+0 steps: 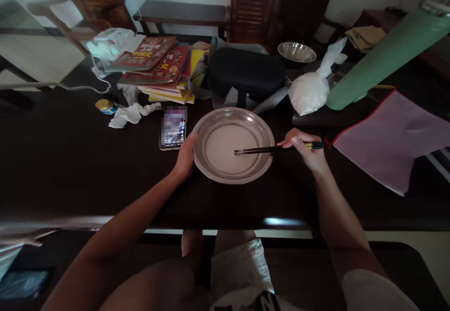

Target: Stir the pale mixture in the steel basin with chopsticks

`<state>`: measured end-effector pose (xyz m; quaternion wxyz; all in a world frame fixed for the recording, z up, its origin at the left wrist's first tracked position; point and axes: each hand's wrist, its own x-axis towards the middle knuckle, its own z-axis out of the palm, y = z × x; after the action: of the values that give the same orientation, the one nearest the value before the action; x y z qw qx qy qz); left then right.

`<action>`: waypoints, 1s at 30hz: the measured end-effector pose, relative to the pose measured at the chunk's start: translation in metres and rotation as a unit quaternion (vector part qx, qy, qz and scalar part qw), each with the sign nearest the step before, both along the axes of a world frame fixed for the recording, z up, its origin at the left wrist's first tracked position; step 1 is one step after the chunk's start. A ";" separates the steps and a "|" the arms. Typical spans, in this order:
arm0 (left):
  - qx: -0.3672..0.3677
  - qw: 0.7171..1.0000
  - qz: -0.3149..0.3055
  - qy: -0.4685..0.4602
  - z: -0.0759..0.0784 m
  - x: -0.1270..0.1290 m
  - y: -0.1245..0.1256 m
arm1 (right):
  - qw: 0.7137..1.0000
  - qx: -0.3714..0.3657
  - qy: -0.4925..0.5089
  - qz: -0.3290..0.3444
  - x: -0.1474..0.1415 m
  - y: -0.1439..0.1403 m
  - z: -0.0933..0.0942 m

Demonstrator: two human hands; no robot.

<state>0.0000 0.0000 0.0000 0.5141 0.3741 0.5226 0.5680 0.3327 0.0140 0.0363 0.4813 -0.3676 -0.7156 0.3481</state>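
Observation:
A round metal basin (pixel 234 178) stands on the dark table in front of me, with a whitish, cloudy liquid (pixel 225 144) in it. My left hand (pixel 185 159) grips the basin by its left rim, the thumb lying at the edge. In my right hand (pixel 305 147) is a pair of black chopsticks (pixel 258 150) with gold bands near the back end. The fingers are closed around them. They reach over the right rim, and their tips meet the liquid near the middle of the basin.
Left of the basin lies a lit phone (pixel 174 128); beyond are crumpled tissue (pixel 128 114), a small jar (pixel 105 106) and stacked books (pixel 154 62). Behind stand a black case (pixel 246 72) and metal bowl (pixel 297 52). Rightward are a tied white bag (pixel 309 93), green cylinder (pixel 386 58) and purple cloth (pixel 383 137).

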 end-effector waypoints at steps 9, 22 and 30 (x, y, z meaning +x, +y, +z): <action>0.001 1.000 0.014 -0.008 0.002 0.001 0.000 | 1.000 0.015 -0.006 0.007 -0.002 0.000 0.000; 0.014 1.000 0.015 0.008 0.003 0.001 0.000 | 0.999 -0.035 -0.013 0.017 -0.001 -0.001 0.000; 0.010 0.999 0.022 0.020 0.004 0.001 -0.001 | 0.999 -0.024 -0.006 -0.031 -0.001 -0.002 0.002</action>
<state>0.0011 -0.0007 0.0036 0.4869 0.3790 0.5354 0.5767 0.3321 0.0120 0.0385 0.4784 -0.4030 -0.6981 0.3484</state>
